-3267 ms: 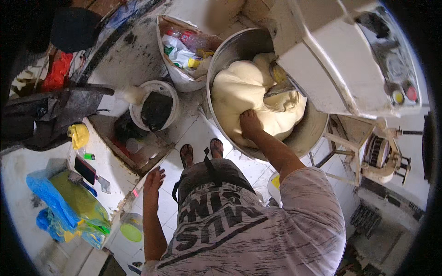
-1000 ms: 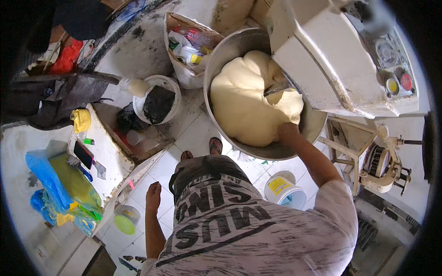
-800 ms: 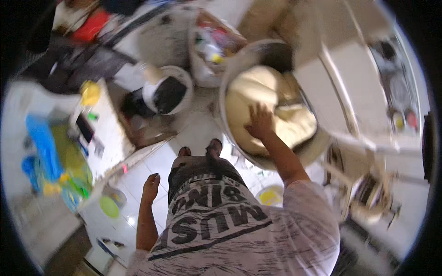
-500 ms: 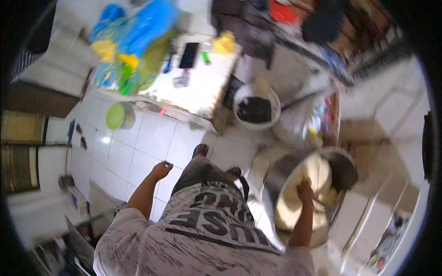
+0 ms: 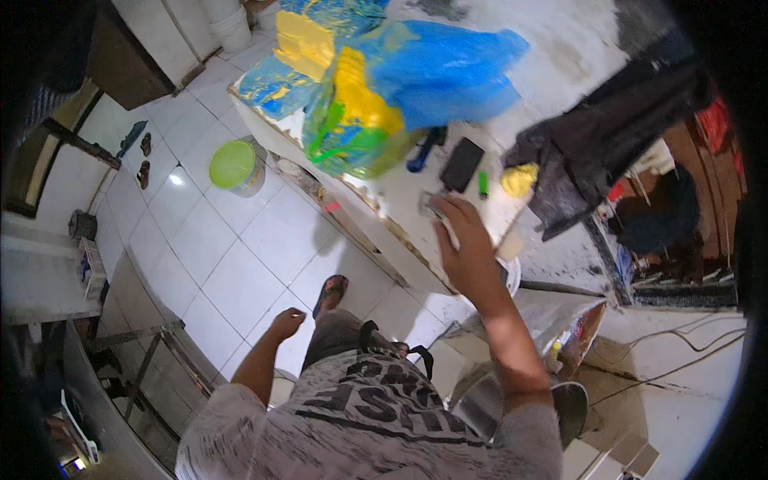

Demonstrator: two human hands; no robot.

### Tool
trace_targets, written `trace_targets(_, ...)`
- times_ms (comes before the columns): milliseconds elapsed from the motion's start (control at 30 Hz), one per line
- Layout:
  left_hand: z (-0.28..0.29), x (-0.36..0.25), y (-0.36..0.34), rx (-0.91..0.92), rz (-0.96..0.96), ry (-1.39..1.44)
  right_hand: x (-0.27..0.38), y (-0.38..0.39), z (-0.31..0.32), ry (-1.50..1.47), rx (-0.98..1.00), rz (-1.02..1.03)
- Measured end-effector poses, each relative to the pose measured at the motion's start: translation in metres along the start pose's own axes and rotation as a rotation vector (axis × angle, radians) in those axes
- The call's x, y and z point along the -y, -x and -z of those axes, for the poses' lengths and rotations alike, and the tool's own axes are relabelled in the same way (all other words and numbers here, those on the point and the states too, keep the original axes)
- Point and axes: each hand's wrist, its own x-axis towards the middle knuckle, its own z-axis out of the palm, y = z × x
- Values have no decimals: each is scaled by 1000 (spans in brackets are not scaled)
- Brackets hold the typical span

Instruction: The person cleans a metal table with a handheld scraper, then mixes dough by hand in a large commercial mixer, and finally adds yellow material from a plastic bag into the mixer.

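Observation:
My right hand [image 5: 468, 244] is stretched over the white-topped table [image 5: 400, 216], thumb and fingers apart. Its fingertips are at a small, clear, shiny packet [image 5: 427, 203]; whether they touch it I cannot tell. Just beyond them lie a black phone [image 5: 462, 165], a green lighter [image 5: 483, 185], a dark blue object [image 5: 424, 150] and a crumpled yellow bag [image 5: 519, 180]. My left hand [image 5: 287, 323] hangs at my side over the floor, its fingers loosely curled, with nothing visible in them. A steel pot [image 5: 480, 404] stands low at my right, partly hidden by my arm.
Blue and yellow plastic bags [image 5: 456, 72] cover the table's far left. A bucket with a lime-green lid [image 5: 233, 165] stands on the tiles beside it. Dark cloth [image 5: 604, 132] drapes the table's right side. A metal frame [image 5: 152, 360] stands at the left.
My right hand has come out of the large pot with the pale mass and moved up and forward over the table. My view has turned, and my left hand still hangs at my side.

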Motion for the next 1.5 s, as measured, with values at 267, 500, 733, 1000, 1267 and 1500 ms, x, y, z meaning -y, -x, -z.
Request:
trace_targets(267,101,43,-32,-280,-72,399,-53,-234,-216,594,251,97)
trace_targets(500,96,176,-7,-327,283,235,-113,-292,-255,1113,292,243)
trace_targets(733,72,182,8,-117,481,730,-121,-290,-261,1266,568,229)
trace_targets(1000,42,229,54,24,724,843,-89,-312,-264,1055,156,379)
trace_targets(1267,79,176,37,-147,627,886,-116,-299,-272,1054,309,318)
trace_targets(1500,108,184,29,-63,594,762,-74,-277,-245,348,396,-342)
